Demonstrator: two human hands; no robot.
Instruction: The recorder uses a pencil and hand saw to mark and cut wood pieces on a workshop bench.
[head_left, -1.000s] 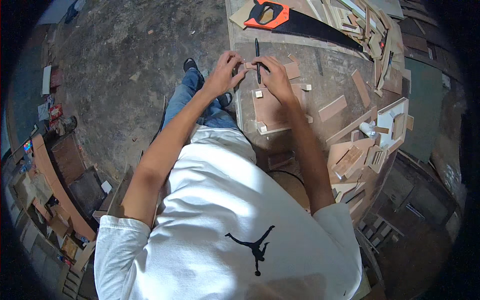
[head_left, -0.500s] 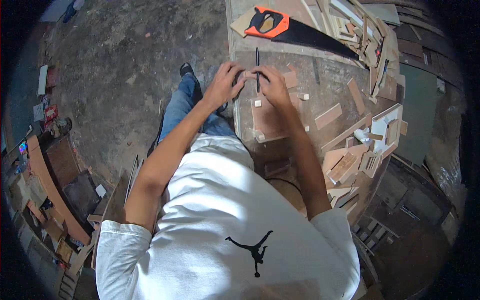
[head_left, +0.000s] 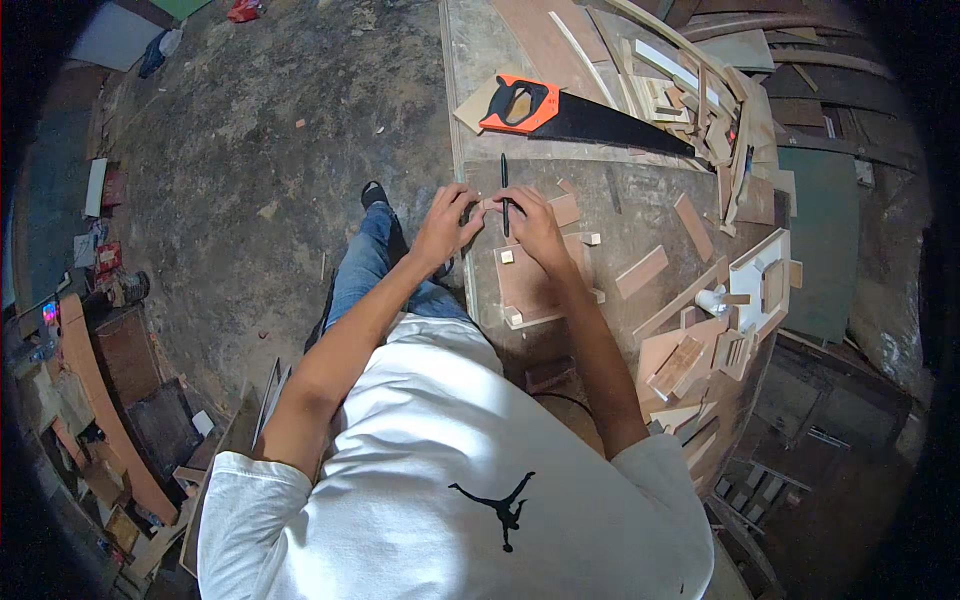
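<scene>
Both my hands meet at the near left edge of the workbench (head_left: 640, 215). My right hand (head_left: 537, 232) grips a dark pencil (head_left: 505, 180) that points away from me. My left hand (head_left: 445, 228) pinches a small pale wooden piece (head_left: 490, 205) right beside the pencil. Just under my hands lies a flat brown board (head_left: 528, 290) with a few small pale wood cubes (head_left: 507, 257) on it and along its edges.
A handsaw (head_left: 560, 112) with an orange handle lies across the bench beyond my hands. Wood offcuts and strips (head_left: 690, 95) pile up at the far right, and a white open box (head_left: 760, 275) sits to the right. A dirt floor (head_left: 250, 180) lies left.
My hands stay together at the same spot on the board, the pencil still between them. Only the view has shifted a little.
</scene>
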